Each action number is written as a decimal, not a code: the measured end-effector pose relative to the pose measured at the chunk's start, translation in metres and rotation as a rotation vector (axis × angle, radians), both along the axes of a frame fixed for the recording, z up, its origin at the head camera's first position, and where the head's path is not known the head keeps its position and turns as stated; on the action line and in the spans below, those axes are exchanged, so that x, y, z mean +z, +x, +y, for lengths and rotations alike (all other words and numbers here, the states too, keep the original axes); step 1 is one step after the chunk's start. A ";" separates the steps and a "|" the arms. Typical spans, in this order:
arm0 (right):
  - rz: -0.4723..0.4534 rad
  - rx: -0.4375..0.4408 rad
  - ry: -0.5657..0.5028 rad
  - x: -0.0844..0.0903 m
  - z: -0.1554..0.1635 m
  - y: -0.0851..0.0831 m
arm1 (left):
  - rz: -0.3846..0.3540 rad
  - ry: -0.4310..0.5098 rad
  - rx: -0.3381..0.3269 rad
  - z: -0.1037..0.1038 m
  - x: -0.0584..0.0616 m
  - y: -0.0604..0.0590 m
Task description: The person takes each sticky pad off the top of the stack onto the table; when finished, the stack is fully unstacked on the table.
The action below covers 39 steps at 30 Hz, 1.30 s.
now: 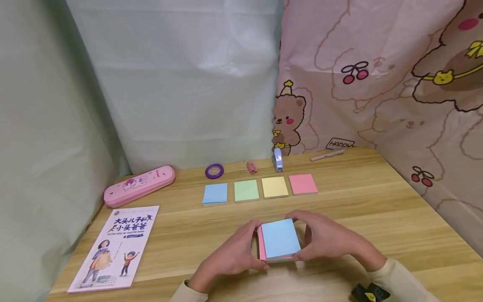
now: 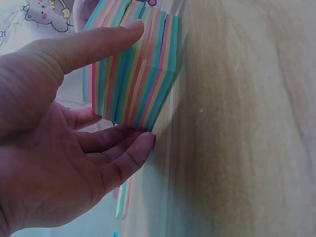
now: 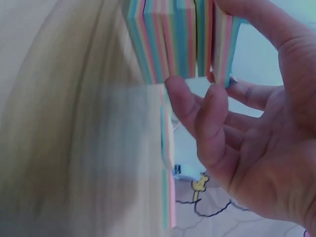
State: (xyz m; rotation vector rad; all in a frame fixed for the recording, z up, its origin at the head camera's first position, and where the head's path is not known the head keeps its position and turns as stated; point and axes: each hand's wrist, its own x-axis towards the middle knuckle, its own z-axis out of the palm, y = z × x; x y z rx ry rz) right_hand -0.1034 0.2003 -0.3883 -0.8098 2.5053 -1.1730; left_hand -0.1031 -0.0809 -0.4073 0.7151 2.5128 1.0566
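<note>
A tall stack of sticky note pads (image 1: 281, 238) stands near the front middle of the table, with a blue sheet on top. The top pad sits slightly off to the right, so a pink strip shows along the left edge. My left hand (image 1: 238, 251) holds the stack's left side between thumb and fingers. On the opposite side, my right hand (image 1: 327, 235) grips it the same way. Striped layers of blue, pink, yellow and green show on the stack's side (image 2: 131, 79) in the left wrist view. In the right wrist view, the layers (image 3: 173, 44) look slightly uneven.
Behind the stack lie a blue pad (image 1: 215, 193), a green pad (image 1: 246, 190), a yellow pad (image 1: 274, 187) and a pink pad (image 1: 303, 184). Farther back are purple tape (image 1: 208, 171), a binder clip (image 1: 251, 167), a stapler (image 1: 278, 160) and a pen (image 1: 327, 155). A pencil case (image 1: 139, 186) and book (image 1: 115, 249) lie left.
</note>
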 end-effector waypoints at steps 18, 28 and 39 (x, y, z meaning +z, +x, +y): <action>-0.033 -0.168 -0.049 -0.008 0.064 -0.035 | -0.023 0.003 -0.004 -0.001 0.001 0.000; 0.016 -0.225 0.160 -0.020 0.090 -0.060 | -0.032 0.009 -0.005 -0.001 0.000 0.001; -0.064 -0.144 0.295 -0.010 0.086 -0.074 | -0.025 0.011 -0.005 -0.002 0.000 0.000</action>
